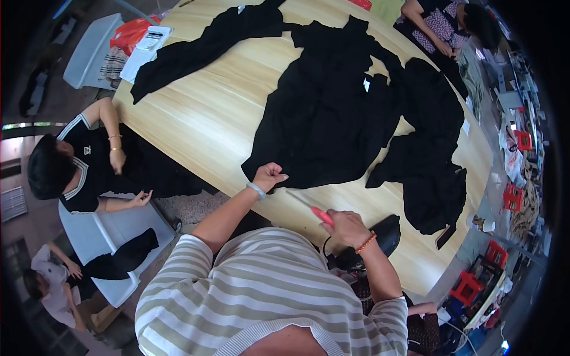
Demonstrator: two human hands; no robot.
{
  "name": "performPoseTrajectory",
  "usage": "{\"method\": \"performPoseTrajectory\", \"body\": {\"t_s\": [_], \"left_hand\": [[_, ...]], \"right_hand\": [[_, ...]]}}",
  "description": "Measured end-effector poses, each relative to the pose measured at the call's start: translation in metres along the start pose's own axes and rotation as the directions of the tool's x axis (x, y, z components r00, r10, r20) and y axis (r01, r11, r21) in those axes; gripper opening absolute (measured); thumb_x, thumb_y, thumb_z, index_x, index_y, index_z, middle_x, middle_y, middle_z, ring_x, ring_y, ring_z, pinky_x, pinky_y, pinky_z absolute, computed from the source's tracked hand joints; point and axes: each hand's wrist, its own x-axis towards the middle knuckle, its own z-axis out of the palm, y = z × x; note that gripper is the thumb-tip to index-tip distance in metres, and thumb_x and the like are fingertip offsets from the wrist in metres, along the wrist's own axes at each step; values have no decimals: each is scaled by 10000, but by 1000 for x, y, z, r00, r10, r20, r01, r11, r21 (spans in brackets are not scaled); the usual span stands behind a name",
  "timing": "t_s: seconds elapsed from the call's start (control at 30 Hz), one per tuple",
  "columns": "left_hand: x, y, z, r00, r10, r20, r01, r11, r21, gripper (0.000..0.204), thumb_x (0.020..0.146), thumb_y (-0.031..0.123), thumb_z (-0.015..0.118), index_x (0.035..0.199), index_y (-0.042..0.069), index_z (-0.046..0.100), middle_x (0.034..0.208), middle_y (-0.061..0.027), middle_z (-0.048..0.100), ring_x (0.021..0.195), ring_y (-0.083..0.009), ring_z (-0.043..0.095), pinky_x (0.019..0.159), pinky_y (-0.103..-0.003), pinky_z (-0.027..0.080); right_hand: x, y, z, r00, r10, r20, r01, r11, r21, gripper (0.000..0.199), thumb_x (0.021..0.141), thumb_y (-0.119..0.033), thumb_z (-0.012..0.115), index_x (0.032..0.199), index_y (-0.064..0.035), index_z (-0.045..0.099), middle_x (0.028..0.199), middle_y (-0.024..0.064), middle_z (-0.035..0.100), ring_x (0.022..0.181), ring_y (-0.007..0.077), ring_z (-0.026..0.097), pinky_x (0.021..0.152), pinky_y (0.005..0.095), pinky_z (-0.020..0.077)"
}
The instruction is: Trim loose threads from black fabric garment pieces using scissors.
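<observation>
Left hand is clamped on the black cloth's edge (bunched) on the tabletop; right hand is closed around red-handled scissors.

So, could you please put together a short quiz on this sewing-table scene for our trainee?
1. True or false: the left hand grips the edge of the black garment on the wooden table.
2. What does the right hand hold? A) a tape measure B) a thin tool with a red handle C) a phone
3. Fill in: the tool's tip points toward the ___ hand.

Key: 1 true; 2 B; 3 left.
</observation>
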Motion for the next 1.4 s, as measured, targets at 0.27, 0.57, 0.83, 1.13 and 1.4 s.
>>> {"method": "performPoseTrajectory", "body": {"t_s": [0.27,0.57,0.83,1.13,1.4], "left_hand": [[-46,80,16,871,490,26,-308,505,806,378,731,199,780,1040,103,583,1046,-127,566,981,-330,548,797,-443,451],[56,110,61,793,590,-152,-219,509,833,562,743,78,718,1245,66,465,1130,-178,512,1033,-383,553,843,-454,489],[96,76,-6,956,-50,-290,44,999,-27,164,767,75,769,863,54,638,830,-82,687,763,-226,678,708,-352,554],[48,73,-10,998,-46,-45,-1,696,-718,164,860,16,697,925,124,593,880,-15,675,791,-170,677,758,-372,556],[43,72,-9,997,-27,-73,-21,805,-593,194,844,71,735,861,146,557,757,23,594,688,-103,610,645,-270,514]], "right_hand": [[2,11,-6,937,23,-348,17,994,110,331,907,-314,610,1115,-58,572,781,224,650,744,414,641,687,470,499],[18,18,-7,888,48,-457,25,988,153,286,915,-291,576,1105,-79,551,779,239,653,763,437,641,691,509,499],[19,12,-20,877,42,-479,28,990,139,267,918,-289,584,1064,-68,551,777,226,650,745,424,641,676,497,501],[15,-1,-33,946,-16,-324,41,997,68,382,904,-353,598,1080,-14,588,775,232,661,772,424,648,728,492,503],[27,-11,-37,949,-16,-314,35,998,54,303,907,-289,592,1084,-45,558,781,235,655,761,424,645,710,491,507]]}}
